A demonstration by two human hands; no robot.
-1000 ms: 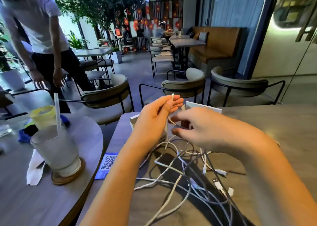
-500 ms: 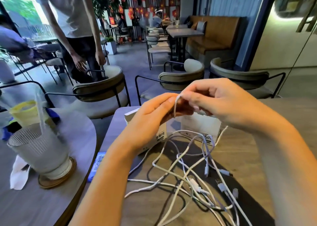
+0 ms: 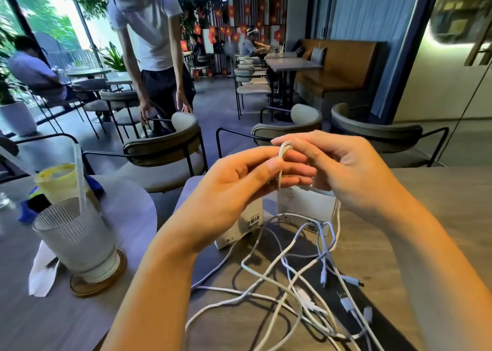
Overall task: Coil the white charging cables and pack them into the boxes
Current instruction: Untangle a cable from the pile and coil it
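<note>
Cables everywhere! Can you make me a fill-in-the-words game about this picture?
1. Both hands hold a ____ cable above the table.
2. The other cables lie in a ____ on the table.
3. The glass has a ____ sticking out.
4. The boxes stand ____ the hands.

Missing words: white; tangle; straw; behind

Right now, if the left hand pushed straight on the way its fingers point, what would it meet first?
The right hand: the left hand points rightward at it, both pinching the same white cable. Depth looks nearly shared.
</note>
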